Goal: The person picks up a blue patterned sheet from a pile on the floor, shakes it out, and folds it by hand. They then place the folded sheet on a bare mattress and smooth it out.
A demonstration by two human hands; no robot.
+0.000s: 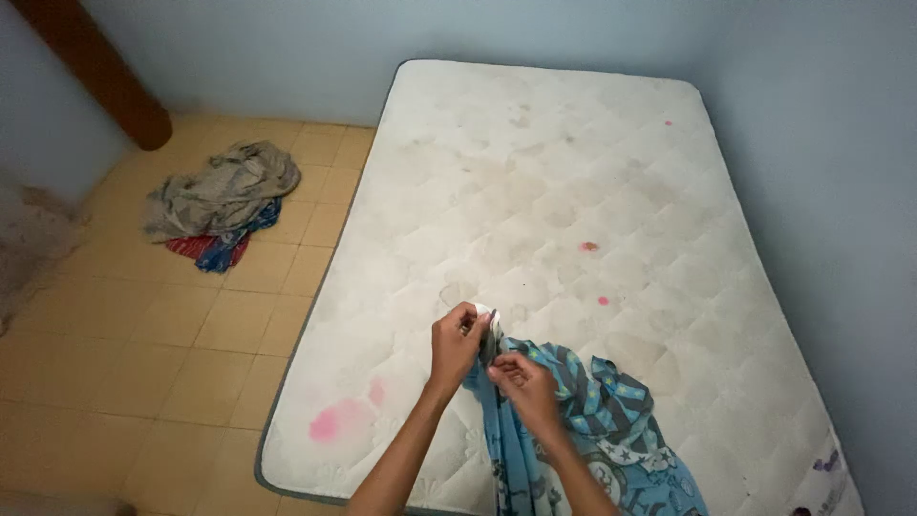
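Pinching one edge of a blue patterned cloth (583,420), the person works with both hands close together over the near part of a bare white mattress (564,191). The left hand (457,342) is closed on the top of the edge, thumb and fingers pressed together with a small pale bit of fabric showing between them, and it holds that point raised just above the mattress surface. The right hand (523,380) sits just below and beside it, fingers also clamped on the same edge, so the short stretch of fabric between the two hands looks taut while the rest hangs slack. Held this way, the edge seems to be singled out from the bulk of the cloth, probably to find a corner or hem.

Most of the cloth, blue with grey bands and pale star shapes, lies bunched on the mattress to the person's right and trails toward the bottom of the view, its weight resting on the mattress rather than on the hands. The mattress is quilted, stained and marked with pink spots, and lies against the blue wall (821,191). On the tiled floor (191,344) well apart to the left sits a heap of clothes (220,201), grey on top with red and blue beneath.
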